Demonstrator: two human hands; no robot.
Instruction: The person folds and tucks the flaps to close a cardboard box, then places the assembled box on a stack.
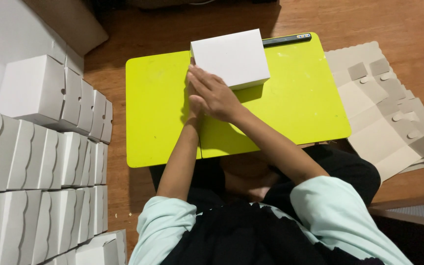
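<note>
A closed white cardboard box (231, 56) stands on a bright yellow-green board (295, 103), near its far edge. My right hand (214, 93) lies flat against the box's near-left side, fingers together. My left hand (194, 109) sits under the right one, mostly hidden, also pressed at the box's left corner. Neither hand grips anything that I can see.
Rows of finished white boxes (45, 162) fill the floor at the left. A pile of flat, unfolded box blanks (388, 118) lies at the right on the wooden floor. A dark pen-like tool (285, 39) rests along the board's far edge.
</note>
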